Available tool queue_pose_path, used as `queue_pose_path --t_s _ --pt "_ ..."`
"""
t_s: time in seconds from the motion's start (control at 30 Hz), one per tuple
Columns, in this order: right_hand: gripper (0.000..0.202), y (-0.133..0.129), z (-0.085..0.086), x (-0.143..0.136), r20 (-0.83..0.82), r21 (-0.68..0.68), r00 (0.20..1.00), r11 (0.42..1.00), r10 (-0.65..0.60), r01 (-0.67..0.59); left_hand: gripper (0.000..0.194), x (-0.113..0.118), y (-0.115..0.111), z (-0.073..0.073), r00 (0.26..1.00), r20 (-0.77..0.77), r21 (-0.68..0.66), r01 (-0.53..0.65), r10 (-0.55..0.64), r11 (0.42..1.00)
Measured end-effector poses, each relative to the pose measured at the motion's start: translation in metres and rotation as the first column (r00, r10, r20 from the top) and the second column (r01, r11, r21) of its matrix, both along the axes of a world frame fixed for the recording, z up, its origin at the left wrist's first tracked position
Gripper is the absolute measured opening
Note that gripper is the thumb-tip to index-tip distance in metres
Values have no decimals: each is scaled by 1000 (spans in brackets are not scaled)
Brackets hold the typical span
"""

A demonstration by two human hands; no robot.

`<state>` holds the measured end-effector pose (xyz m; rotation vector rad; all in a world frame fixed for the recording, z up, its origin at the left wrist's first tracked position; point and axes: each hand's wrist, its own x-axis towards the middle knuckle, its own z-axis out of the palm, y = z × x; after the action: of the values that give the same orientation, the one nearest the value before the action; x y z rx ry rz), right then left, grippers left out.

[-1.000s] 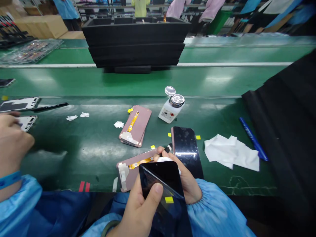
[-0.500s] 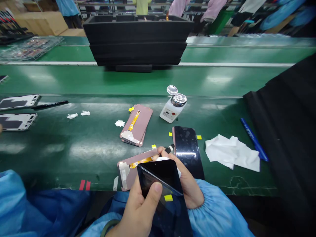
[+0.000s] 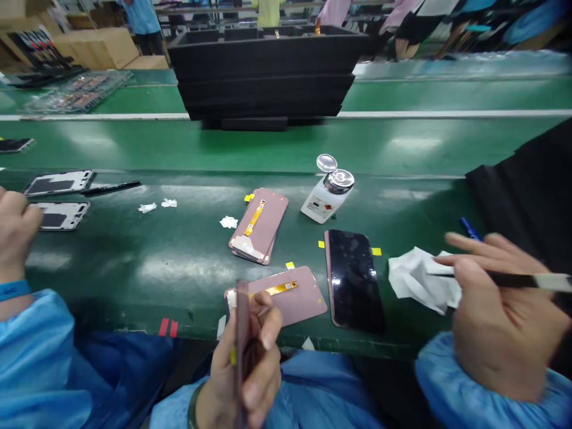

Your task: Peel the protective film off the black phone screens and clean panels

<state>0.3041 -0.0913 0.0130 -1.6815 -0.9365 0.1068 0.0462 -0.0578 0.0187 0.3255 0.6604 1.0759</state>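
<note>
My left hand (image 3: 263, 363) is wrapped around a phone screen panel (image 3: 242, 345), turned edge-on with a yellow tab at its side. Between the fingers of my right hand (image 3: 504, 322) lies a slim black tool with pale ends (image 3: 509, 279), blurred by motion. That hand is over a crumpled white wipe (image 3: 415, 277); whether it touches the wipe I cannot tell. A pink-backed panel with an orange flex cable (image 3: 306, 298) lies behind my left hand. A dark screen (image 3: 353, 280) rests face up between my hands.
Two stacked pink panels (image 3: 268, 223) and a white pump bottle (image 3: 324, 199), lid up, stand farther back. Black trays (image 3: 268, 77) are stacked beyond. A blue pen (image 3: 470, 229) lies at right. A co-worker's hand (image 3: 15, 232) is beside phone frames (image 3: 67, 215) at left.
My right hand has moved away from the panel, rightward to the wipe, carrying the tool. My left hand has tilted the panel from face-up to edge-on. A co-worker's hand has come in at left.
</note>
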Motion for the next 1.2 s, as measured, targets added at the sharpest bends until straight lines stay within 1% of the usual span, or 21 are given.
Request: queue_pose_path --t_s 0.03,0.07,0.1,0.13,0.2,0.23,0.27,0.33,0.4,0.47,0.53,0.57,0.63,0.67,0.73,0.8,0.87,0.93,1.0,1.1,1.2 --pt "13 -1 -1 -1 145 -29 988 998 57 -53 54 -29 23 14 999 -24 -5 -44 44 999" --pt "14 -1 -2 -6 205 -50 966 988 155 -148 51 -62 49 31 992 -77 34 -100 102 994" --pt "15 0 -3 -15 185 -81 943 961 275 -265 43 -96 75 47 947 -277 71 -148 162 986" --pt "16 1 -4 -27 101 -95 901 905 422 -414 34 -127 99 63 857 -469 102 -188 214 977" --pt "14 6 -2 -52 -70 -99 794 788 604 -608 35 -165 129 82 772 -533 206 -277 345 939" --pt "13 9 0 -63 -133 -74 738 736 662 -673 36 -166 131 84 747 -556 232 -283 365 931" --pt "14 12 2 -72 -200 -47 689 695 697 -717 45 -155 124 81 749 -561 238 -261 352 936" --pt "16 15 4 -83 -287 -7 623 648 728 -761 73 -104 85 60 786 -588 173 -106 189 979" --pt "19 15 4 -84 -331 -19 637 670 696 -742 66 -38 30 33 819 -573 139 72 21 988" --pt "23 14 2 -82 -446 -9 625 695 641 -719 64 15 -19 10 824 -565 116 144 -54 983" --pt "27 12 0 -79 -661 75 456 657 596 -750 56 37 -43 -1 794 -605 128 168 -57 977" --pt "28 11 -1 -78 -746 131 338 623 574 -771 51 36 -42 -2 744 -666 142 194 -51 971" --pt "30 8 -1 -78 -824 215 159 559 544 -800 41 16 -13 2 595 -803 162 280 -39 946" --pt "29 7 0 -78 -829 229 124 534 545 -814 33 -1 13 5 535 -844 164 336 -44 927" --pt "28 6 1 -79 -815 242 102 496 570 -834 12 -39 77 10 485 -874 184 394 -33 900" --pt "27 7 2 -80 -808 245 88 468 582 -849 28 -72 138 11 420 -907 190 478 -33 857" --pt "26 8 2 -82 -829 246 62 463 556 -852 28 -95 176 9 392 -920 237 537 10 810" --pt "25 10 2 -83 -860 269 15 477 510 -836 26 -108 188 7 377 -925 274 580 45 767" --pt "24 12 1 -85 -875 287 -13 497 484 -819 25 -114 184 7 377 -922 311 584 88 750" --pt "25 13 1 -85 -870 293 -4 510 493 -809 26 -119 178 12 414 -899 369 545 141 753" --pt "27 13 1 -85 -856 298 5 500 517 -813 41 -123 185 17 453 -880 399 544 142 738"
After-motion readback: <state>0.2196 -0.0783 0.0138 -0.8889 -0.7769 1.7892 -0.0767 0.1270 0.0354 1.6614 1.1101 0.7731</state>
